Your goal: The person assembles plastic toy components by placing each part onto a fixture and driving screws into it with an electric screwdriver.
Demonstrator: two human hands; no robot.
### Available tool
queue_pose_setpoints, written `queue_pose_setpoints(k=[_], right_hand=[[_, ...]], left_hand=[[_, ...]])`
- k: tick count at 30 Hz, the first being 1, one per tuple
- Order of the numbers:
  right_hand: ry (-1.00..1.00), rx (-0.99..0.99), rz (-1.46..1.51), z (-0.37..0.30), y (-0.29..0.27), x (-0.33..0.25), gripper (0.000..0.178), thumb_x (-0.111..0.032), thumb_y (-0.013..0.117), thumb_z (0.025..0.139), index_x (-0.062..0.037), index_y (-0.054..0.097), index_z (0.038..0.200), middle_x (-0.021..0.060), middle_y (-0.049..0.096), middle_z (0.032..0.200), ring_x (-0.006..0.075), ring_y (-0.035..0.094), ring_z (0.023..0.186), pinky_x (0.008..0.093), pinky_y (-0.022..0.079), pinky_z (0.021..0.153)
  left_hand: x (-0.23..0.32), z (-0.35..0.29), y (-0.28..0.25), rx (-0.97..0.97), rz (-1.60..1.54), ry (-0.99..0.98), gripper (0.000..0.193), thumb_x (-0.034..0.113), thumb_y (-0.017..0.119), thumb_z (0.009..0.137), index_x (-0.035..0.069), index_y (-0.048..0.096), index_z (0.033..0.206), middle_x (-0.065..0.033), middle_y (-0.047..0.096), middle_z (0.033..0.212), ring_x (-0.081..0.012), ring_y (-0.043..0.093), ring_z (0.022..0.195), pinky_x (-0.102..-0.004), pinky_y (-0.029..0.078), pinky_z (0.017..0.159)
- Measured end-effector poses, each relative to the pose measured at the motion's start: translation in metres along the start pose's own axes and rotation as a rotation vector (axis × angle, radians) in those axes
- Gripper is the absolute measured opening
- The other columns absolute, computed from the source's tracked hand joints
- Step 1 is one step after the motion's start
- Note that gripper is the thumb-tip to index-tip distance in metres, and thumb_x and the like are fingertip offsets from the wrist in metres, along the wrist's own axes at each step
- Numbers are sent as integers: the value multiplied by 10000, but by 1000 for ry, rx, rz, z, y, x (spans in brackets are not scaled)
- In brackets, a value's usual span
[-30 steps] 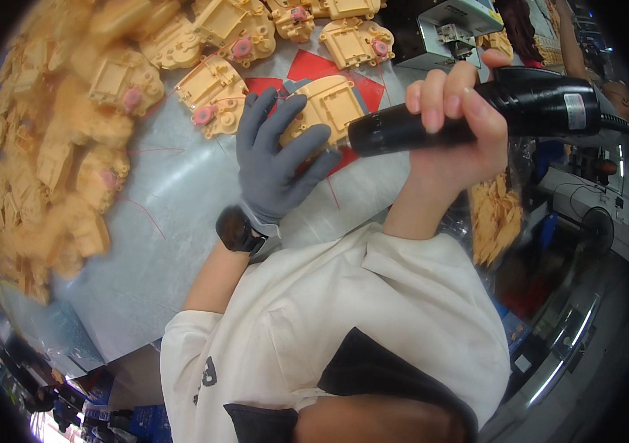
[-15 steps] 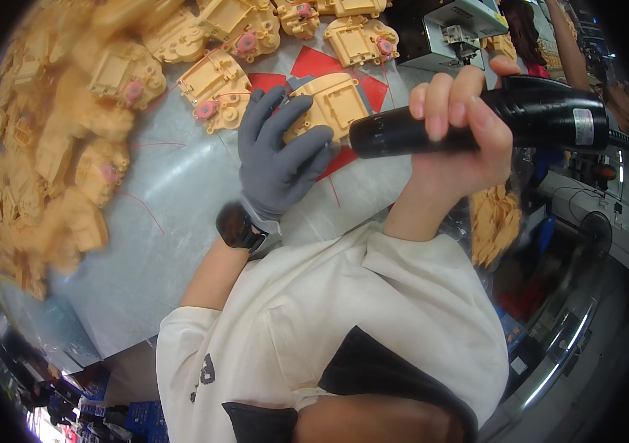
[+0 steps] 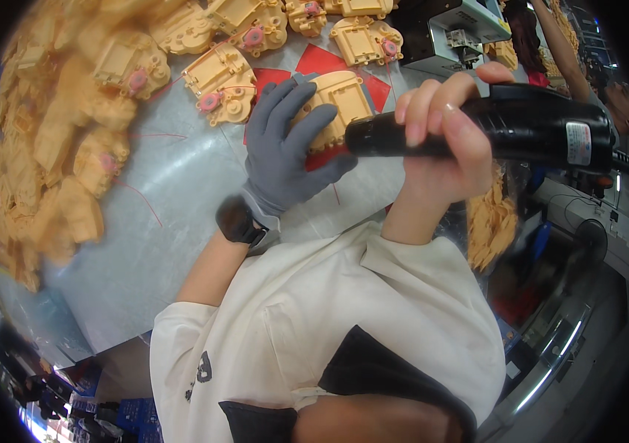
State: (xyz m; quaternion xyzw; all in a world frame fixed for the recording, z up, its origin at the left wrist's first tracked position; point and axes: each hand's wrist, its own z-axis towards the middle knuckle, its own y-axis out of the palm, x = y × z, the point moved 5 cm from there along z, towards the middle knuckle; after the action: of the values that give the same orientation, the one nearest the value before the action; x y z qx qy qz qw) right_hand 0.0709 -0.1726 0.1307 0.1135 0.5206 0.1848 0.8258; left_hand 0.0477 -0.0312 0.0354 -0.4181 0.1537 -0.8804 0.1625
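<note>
My left hand (image 3: 285, 148), in a grey glove, lies against the left side of a pale yellow plastic housing (image 3: 340, 100), its fingers spread and its thumb stretched out below. The housing sits on a grey piece with red patches around it. My right hand (image 3: 451, 136), bare, is wrapped round a black electric screwdriver (image 3: 528, 129) held nearly level. The screwdriver's nose is at the housing's lower right edge, close to my left thumb. Its bit is hidden, so contact with a screw cannot be made out.
Similar housings with pink round parts (image 3: 211, 101) and thin red wires lie beyond my left hand. A large heap of yellow parts (image 3: 41, 170) covers the table's left side. A metal-fronted device (image 3: 451, 37) stands at the far right. Another person's arm (image 3: 562, 48) shows behind it.
My left thumb has swung away from the screwdriver's tip, and the fingers have shifted slightly. My right hand and the screwdriver have moved a little left and down.
</note>
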Motion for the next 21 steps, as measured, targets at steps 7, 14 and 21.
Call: queue_pose_setpoints(k=[7,14,21], right_hand=[[17,-67,-65,-1,8,2,525,-28,445,740,-56,371,1258,76,435,679,191,471,555,368,416,631],[-59,59,-30,2,-1,-1,488,-24,449,754,-56,375,1235,77,437,679,194,463,561,364,410,623],[-131,170,-54,9,-9,5,448,-31,450,769,-58,367,1208,81,463,686,202,475,561,388,417,625]], left_hand=[[-4,0,4,12,6,-36,686,233,804,555,118,505,1162,-165,478,1217,-359,470,1107,-496,375,943],[-9,-2,3,10,-39,-26,618,204,792,589,107,507,1129,-174,482,1209,-358,496,1083,-487,393,928],[-15,-5,2,39,-163,-117,653,121,798,622,52,462,1178,-186,488,1235,-342,505,1123,-400,416,943]])
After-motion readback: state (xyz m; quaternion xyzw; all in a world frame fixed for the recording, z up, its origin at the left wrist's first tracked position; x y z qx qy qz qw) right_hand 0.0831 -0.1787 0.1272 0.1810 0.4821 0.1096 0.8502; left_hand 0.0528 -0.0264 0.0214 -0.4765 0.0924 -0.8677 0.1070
